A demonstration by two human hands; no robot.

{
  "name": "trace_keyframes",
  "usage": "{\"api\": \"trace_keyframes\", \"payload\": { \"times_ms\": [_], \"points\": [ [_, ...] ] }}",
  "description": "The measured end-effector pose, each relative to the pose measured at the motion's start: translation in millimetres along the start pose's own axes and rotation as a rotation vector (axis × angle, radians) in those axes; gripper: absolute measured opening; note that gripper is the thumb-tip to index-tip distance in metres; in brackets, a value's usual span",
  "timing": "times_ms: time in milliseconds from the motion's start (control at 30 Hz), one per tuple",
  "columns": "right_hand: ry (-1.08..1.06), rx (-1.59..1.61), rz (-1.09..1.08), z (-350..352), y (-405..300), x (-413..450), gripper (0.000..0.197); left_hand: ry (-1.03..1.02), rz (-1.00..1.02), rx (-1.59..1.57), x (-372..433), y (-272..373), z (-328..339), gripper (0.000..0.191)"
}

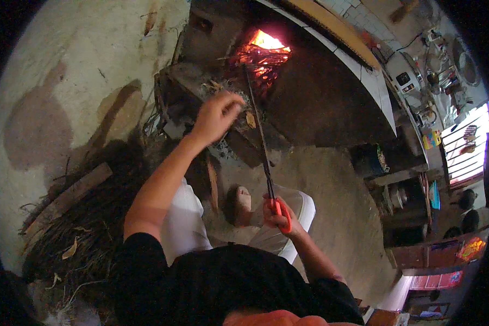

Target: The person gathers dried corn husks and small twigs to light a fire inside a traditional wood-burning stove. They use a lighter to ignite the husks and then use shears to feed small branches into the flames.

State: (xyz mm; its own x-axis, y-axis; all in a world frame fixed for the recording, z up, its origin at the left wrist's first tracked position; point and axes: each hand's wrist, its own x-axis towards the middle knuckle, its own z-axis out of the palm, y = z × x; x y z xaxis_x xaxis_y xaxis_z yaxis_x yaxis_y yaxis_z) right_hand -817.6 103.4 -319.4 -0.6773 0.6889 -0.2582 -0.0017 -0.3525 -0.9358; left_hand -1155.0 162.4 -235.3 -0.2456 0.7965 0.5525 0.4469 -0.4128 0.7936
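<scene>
My right hand is closed around the red-orange handles of long dark metal tongs. The tongs stretch away from me, their far tip at the near edge of a fire of burning twigs in a dark hearth. Flames rise bright at the back of the pile, and its near part glows red. To the left of the tongs, my left hand hovers above the ash-strewn hearth front, fingers loosely curled and slightly blurred. No object shows in it. A dry leaf lies beside the tongs.
A heap of dry brushwood with a wooden plank lies on the left by the pale wall. A tiled counter curves over the hearth's right side. Split wood lies near my bare foot. Shelves with pots stand farther right.
</scene>
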Motion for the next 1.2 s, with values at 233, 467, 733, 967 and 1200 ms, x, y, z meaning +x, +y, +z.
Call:
{"api": "trace_keyframes", "payload": {
  "times_ms": [233,467,733,967,1200],
  "points": [
    [-0.059,0.108,0.123,-16,13,-48,0.048,0.184,-0.241,0.196,77,-119,39,0.027],
    [0.016,0.235,0.147,-36,39,-58,0.041,-0.071,-0.282,0.786,119,-140,86,0.089],
    [0.108,0.262,0.164,-47,60,-33,0.038,-0.189,-0.355,0.854,146,-151,113,0.107],
    [0.082,0.130,0.147,-98,118,-23,0.059,-0.140,-0.442,0.938,145,-147,129,0.091],
    [-0.080,0.170,0.161,-42,30,17,0.034,-0.182,-0.363,0.991,154,-165,119,0.069]
  ]
}}
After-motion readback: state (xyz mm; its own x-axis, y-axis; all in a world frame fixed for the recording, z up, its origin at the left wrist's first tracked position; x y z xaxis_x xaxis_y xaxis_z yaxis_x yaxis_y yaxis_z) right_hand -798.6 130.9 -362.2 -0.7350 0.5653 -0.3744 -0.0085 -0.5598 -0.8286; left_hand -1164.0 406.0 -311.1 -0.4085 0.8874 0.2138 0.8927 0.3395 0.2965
